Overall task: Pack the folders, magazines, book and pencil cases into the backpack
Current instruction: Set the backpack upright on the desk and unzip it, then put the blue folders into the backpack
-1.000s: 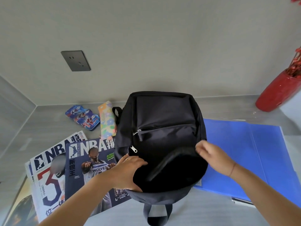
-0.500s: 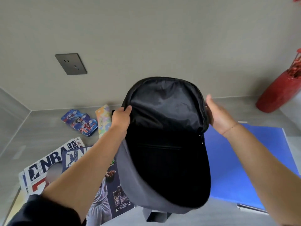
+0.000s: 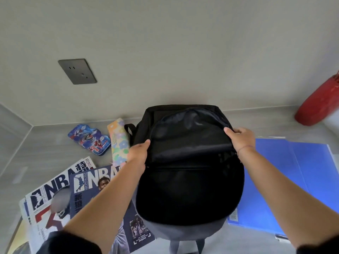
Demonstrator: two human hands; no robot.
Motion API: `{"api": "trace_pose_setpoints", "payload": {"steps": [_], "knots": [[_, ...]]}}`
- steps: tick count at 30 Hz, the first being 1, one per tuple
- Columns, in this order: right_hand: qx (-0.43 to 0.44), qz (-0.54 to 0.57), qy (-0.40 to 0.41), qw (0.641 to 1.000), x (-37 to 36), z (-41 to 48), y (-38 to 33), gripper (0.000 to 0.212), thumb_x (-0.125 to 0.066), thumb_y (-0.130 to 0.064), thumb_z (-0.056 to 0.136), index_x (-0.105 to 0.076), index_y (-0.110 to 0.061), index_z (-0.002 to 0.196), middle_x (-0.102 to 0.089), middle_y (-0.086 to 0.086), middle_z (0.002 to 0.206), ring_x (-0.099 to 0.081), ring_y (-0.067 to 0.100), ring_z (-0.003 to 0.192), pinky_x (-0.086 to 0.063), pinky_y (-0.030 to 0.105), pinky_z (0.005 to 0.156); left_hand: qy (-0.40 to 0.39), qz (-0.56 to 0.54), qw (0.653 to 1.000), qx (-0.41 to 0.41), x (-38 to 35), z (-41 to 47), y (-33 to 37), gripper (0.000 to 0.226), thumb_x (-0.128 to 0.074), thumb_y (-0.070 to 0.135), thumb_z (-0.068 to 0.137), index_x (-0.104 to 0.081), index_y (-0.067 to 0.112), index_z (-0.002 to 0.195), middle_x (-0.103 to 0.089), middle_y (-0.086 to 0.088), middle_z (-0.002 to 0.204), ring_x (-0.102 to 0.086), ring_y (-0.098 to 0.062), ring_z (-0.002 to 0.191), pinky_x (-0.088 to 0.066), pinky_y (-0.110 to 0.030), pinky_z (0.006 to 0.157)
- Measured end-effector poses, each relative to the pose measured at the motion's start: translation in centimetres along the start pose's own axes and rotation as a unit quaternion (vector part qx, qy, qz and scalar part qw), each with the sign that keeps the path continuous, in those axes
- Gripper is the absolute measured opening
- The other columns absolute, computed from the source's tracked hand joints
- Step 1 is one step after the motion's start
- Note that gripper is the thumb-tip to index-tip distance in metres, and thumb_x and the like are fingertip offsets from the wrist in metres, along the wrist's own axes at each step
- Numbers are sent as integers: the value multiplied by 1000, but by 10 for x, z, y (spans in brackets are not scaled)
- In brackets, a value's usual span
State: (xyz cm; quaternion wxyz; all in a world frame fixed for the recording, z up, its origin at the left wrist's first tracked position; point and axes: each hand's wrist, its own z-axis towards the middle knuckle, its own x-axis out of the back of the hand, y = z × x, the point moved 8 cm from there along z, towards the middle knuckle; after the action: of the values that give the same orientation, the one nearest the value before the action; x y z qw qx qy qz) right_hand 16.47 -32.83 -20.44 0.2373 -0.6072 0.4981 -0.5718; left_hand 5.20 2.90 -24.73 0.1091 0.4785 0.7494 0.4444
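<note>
A black backpack [image 3: 189, 189] lies in the middle of the grey table with its main compartment open and its dark lining showing. My left hand [image 3: 139, 153] grips the left edge of the opening and my right hand [image 3: 238, 138] grips the right edge. Two NBA magazines [image 3: 60, 191] lie overlapped at the left, partly under my left forearm. A blue cartoon pencil case [image 3: 89, 139] and a flowered pencil case [image 3: 118, 143] lie behind them. Blue folders [image 3: 297, 184] lie to the right, partly under the bag.
A red vase [image 3: 319, 105] stands at the back right against the wall. A dark wall socket [image 3: 77, 71] sits on the wall at the left. The table [image 3: 45, 153] ends at a side wall on the left.
The backpack's flap was lifted high half a second ago; it now sits lower and flatter. Both hands moved from the bag's lower rim up to the sides of the opening.
</note>
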Motion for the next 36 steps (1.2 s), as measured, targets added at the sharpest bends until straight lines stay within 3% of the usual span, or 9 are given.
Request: {"api": "trace_pose_setpoints", "payload": {"steps": [3, 8, 13, 16, 20, 24, 27, 30, 36], "knots": [[18, -16, 5, 1000, 0, -11, 3, 38, -66, -35, 81, -60, -9, 107, -61, 6, 98, -60, 28, 99, -44, 32, 83, 6, 14, 1000, -8, 3, 5, -19, 22, -64, 37, 86, -67, 16, 88, -66, -9, 105, -62, -31, 99, -50, -44, 95], [100, 7, -69, 993, 10, -38, -4, 28, -66, -25, 85, -49, -19, 107, -53, -8, 92, -55, 7, 84, -39, 13, 68, 53, 46, 994, -88, 11, 2, -8, 40, -63, 41, 85, -65, 11, 111, -67, -10, 111, -61, -30, 104, -49, -45, 96], [73, 6, -57, 996, 47, -41, 31, 49, -63, -27, 87, -46, -9, 129, -45, 2, 117, -50, 17, 104, -38, 28, 87, 149, 119, 972, -133, 16, -33, 11, 56, -64, 39, 84, -46, 10, 129, -54, -10, 130, -50, -33, 120, -36, -50, 105], [15, -24, 23, 999, 102, -40, 79, 47, -62, -27, 87, -49, -4, 127, -50, 11, 118, -52, 27, 108, -44, 38, 93, 202, 159, 926, -278, 1, -95, 35, 43, -62, 21, 85, -47, 10, 124, -48, -12, 128, -44, -33, 120, -34, -48, 104], [-105, -157, 132, 973, 192, -50, 149, 50, -64, -31, 84, -52, -6, 126, -49, 24, 130, -44, 41, 122, -37, 48, 100, -47, 149, 864, -478, -91, -219, 27, 22, -53, 0, 87, -56, 17, 101, -52, 5, 100, -52, -7, 88, -43, -13, 75], [-189, -177, 177, 950, 253, -69, 185, 54, -62, -29, 83, -48, -8, 131, -44, 25, 135, -42, 45, 122, -35, 52, 100, -283, 256, 878, -288, -197, -262, -78, 31, -50, 13, 91, -53, 19, 121, -51, 9, 116, -51, -7, 112, -41, -21, 94], [-177, -93, 135, 971, 261, -69, 200, 53, -61, -21, 86, -43, -4, 133, -46, 25, 135, -49, 40, 118, -41, 41, 94, -229, 380, 877, -186, -232, -238, -119, 59, -45, 28, 95, -23, 12, 147, -20, -2, 154, -21, -22, 143, -20, -29, 114], [-164, -47, 100, 980, 261, -68, 205, 52, -57, -16, 89, -39, -3, 135, -55, 23, 119, -53, 32, 95, -36, 32, 77, -176, 461, 850, -185, -253, -219, -121, 70, -43, 38, 95, -9, 15, 151, 3, -4, 160, -2, -23, 148, -13, -36, 118], [-141, -25, 89, 986, 261, -63, 205, 28, -60, -17, 87, -54, -8, 113, -52, 10, 88, -48, 26, 77, -35, 30, 69, -97, 453, 877, -128, -272, -202, -121, 84, -48, 51, 89, -3, 15, 151, 3, -12, 160, -4, -32, 146, -10, -42, 117]]}}
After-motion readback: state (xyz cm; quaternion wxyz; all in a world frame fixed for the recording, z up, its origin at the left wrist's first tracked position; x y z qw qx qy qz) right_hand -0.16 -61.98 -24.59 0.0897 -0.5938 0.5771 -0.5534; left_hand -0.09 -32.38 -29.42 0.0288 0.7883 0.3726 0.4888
